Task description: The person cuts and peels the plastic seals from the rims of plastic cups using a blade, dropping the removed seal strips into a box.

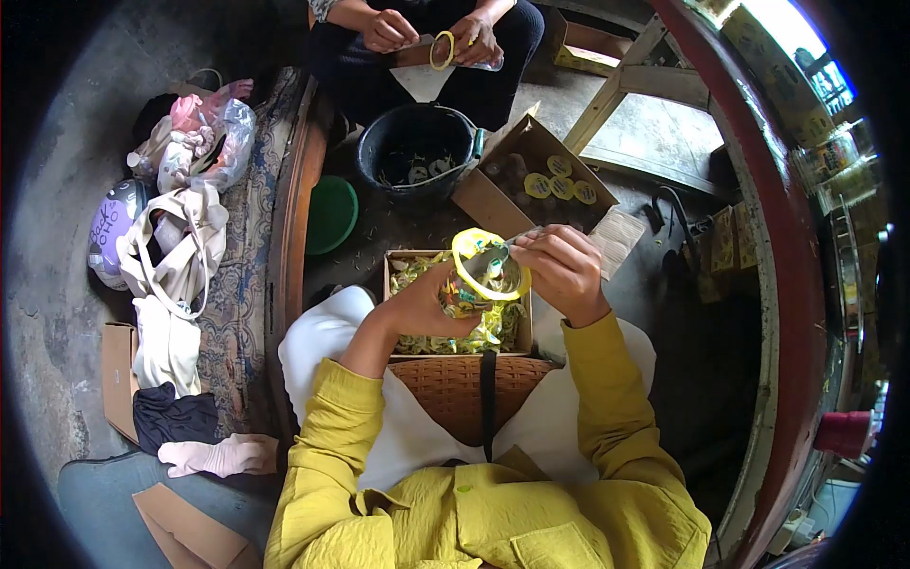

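Note:
My left hand is wrapped round a clear jar with a yellow rim, tilted so that its mouth faces me. Small wrapped pieces show inside it. At the right of the rim, my right hand pinches something small and whitish that I cannot make out. Below the jar, a cardboard box full of small yellow-green wrapped pieces stands between my knees. Behind it, an open carton holds several jars with yellow lids.
Across from me a co-worker's hands hold another yellow-rimmed jar. A black bucket and a green lid lie ahead. Bags and a helmet are at left; a red post stands at right.

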Available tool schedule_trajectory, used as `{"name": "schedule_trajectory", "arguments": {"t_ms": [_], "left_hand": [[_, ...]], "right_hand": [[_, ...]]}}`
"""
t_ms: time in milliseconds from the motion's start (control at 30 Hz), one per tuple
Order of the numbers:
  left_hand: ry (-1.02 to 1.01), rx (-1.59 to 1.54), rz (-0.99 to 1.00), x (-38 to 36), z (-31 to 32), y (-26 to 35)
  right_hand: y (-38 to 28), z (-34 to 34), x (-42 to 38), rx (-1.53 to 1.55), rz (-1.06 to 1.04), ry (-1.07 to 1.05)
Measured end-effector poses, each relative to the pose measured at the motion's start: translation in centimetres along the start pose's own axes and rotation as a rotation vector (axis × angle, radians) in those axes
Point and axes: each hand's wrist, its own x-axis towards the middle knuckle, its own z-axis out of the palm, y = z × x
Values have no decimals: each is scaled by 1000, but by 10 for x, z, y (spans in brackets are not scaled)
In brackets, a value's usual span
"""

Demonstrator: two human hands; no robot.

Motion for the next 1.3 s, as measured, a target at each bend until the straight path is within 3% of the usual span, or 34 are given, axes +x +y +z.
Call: {"name": "schedule_trajectory", "arguments": {"t_ms": [167, 267, 367, 467, 567, 600, 700, 833, 1033, 1133, 1233, 1300], "left_hand": [[-231, -306, -73, 2, 0, 3], [-292, -396, -38, 0, 1, 0], [-507, -571, 32, 4, -5, -8], [-481, -501, -32, 5, -8, -4], [1, -323, 73, 4, 4, 10], [55, -210, 88, 7, 1, 6], [232, 291, 190, 10, 3, 2], [369, 223, 209, 15, 16, 19], [291, 234, 199, 12, 4, 10], [228, 159, 95, 9, 2, 13], [171, 204, 214, 9, 16, 3], [136, 122, 155, 6, 16, 2]], "right_hand": [[-1, -2, 1, 48, -5, -5], [-3, -3, 3, 83, 12, -13], [-5, -5, 5, 125, 25, -31], [-7, -9, 10, 111, 32, -12], [-2, -12, 9, -4, 16, 6], [3, -10, 7, -15, -16, 15], [-2, -6, 4, -101, 142, -50], [3, 2, -2, -52, 139, 23], [-2, 3, -1, 4, 154, 6], [-2, 5, -3, 30, 163, 7], [1, 4, -2, 40, 186, -12], [0, 3, -2, 34, 172, -2]]}}
